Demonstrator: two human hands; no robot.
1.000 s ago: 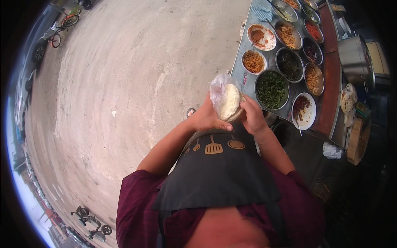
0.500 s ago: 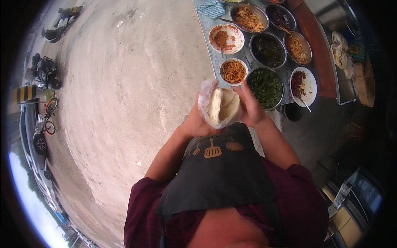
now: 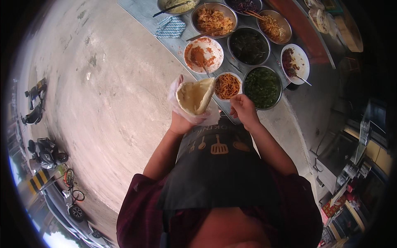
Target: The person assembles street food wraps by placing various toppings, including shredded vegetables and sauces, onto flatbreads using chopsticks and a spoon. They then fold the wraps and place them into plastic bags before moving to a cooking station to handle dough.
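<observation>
My left hand [image 3: 182, 124] grips a pale flatbread pocket [image 3: 192, 96] in a clear plastic bag [image 3: 173, 94]. The bread's mouth gapes upward, showing a hollow inside with no filling visible. My right hand [image 3: 245, 111] is apart from the bread, its fingers curled together with nothing seen in them. It hovers by the near rim of a small white bowl of orange-brown shreds [image 3: 228, 86]. Beside that hand is a steel bowl of chopped greens [image 3: 262, 88]. Beyond the bread sits a white bowl [image 3: 188, 61] smeared with red sauce, a spoon [image 3: 200, 58] resting in it.
Farther back on the table [image 3: 142, 12] stand a steel bowl of dark strips [image 3: 248, 45], bowls of shredded food [image 3: 214, 20] with chopsticks, and a blue-and-white cloth [image 3: 170, 27]. At the right is a white bowl of dark red paste [image 3: 288, 61]. Scooters [image 3: 46, 153] stand far left.
My right hand has let go of the bagged bread and closed its fingers near the shreds bowl. My left hand has shifted left and turned the bread. The view has swung toward the table.
</observation>
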